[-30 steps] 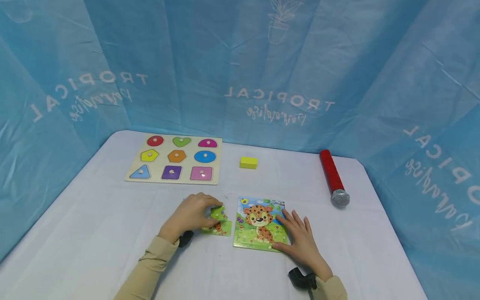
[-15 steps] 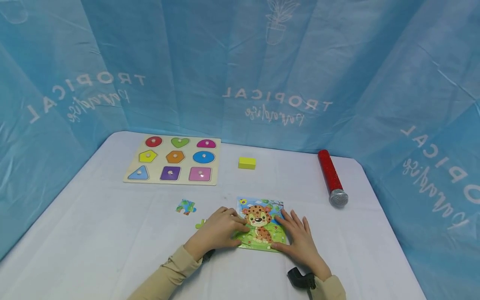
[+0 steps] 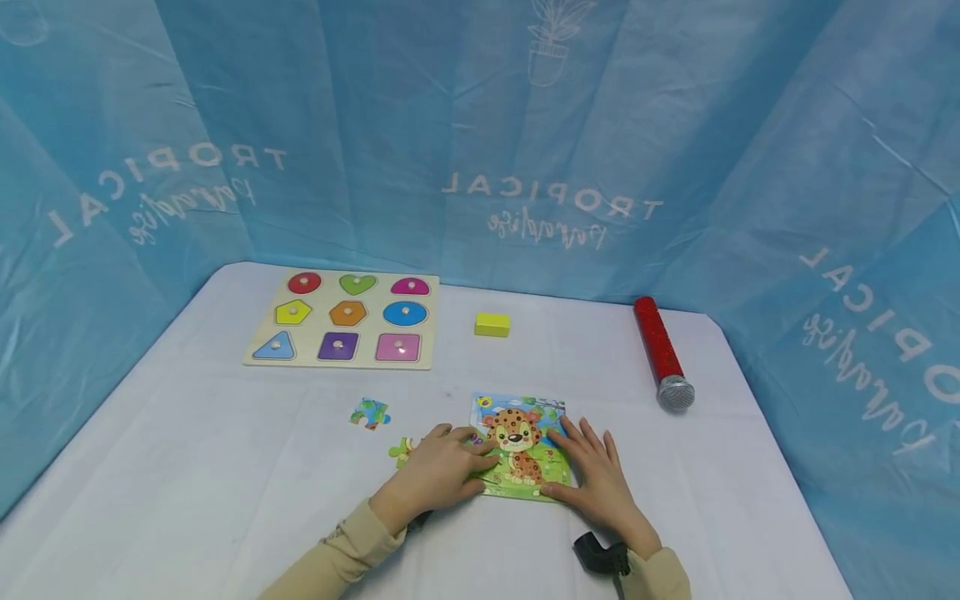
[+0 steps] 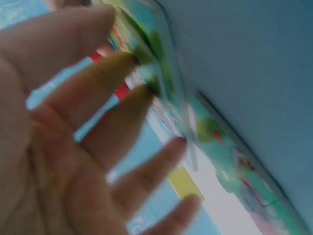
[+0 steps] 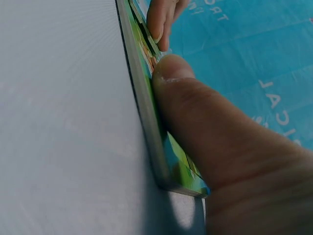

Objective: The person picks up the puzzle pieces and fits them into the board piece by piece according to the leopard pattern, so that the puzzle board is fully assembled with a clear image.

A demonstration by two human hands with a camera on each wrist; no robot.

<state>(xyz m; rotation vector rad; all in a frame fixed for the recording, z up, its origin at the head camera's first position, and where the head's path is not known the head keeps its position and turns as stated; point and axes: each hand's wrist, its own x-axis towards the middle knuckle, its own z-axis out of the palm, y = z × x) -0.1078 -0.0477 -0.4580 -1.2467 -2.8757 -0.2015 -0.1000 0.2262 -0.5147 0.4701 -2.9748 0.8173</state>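
My left hand (image 3: 438, 471) pinches a thin puzzle piece (image 5: 148, 40) at the left part of the leopard jigsaw puzzle (image 3: 531, 477). Both wrist views show this piece tilted, with a dark gap under it; its picture is mostly covered by the fingers. Spread along the puzzle's right edge, my right hand (image 3: 600, 479) rests its thumb on the near right corner and a fingertip farther up. The right wrist view shows that thumb (image 5: 181, 98) lying over the puzzle's rim. Left of the left hand lie a green piece (image 3: 401, 452), partly hidden, and a blue piece (image 3: 370, 413).
A shape board (image 3: 341, 320) with knobbed pieces lies at the back left. Behind the puzzle sits a yellow block (image 3: 492, 325), and a red microphone (image 3: 663, 354) lies at the right. Blue cloth (image 3: 420, 150) hangs along the white table's (image 3: 187, 467) far side.
My left hand has moved right, from the loose pieces to the puzzle's left side, uncovering the blue piece. The right hand has stayed at the puzzle's right edge.
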